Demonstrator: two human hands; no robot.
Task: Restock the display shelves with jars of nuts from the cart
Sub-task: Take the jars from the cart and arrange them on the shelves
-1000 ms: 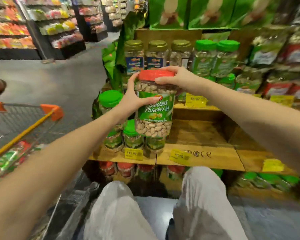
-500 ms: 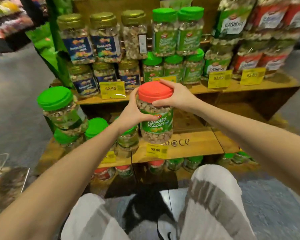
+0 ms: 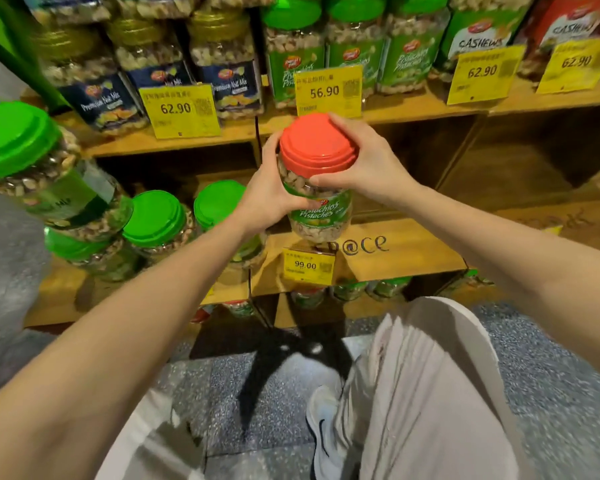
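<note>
I hold a clear pistachio jar [image 3: 321,216] with a red lid and green label upright in both hands, just above the front of the middle wooden shelf [image 3: 395,254]. My left hand [image 3: 267,195] wraps its left side below the lid. My right hand [image 3: 364,161] grips the lid's right edge and the jar's shoulder. The shelf space to the right of the jar is bare wood. Green-lidded nut jars [image 3: 156,220] stand on the same shelf to the left. The cart is out of view.
The upper shelf [image 3: 413,109] carries nut-mix, pistachio and cashew jars behind yellow price tags. A large green-lidded jar [image 3: 18,140] sticks out at the far left. More jars sit on the bottom shelf. My knees and a white shoe are over the grey speckled floor.
My view has swung from the cart toward the shelves and closer in. Both hands have carried the red-lidded jar lower, down to the middle shelf's front edge.
</note>
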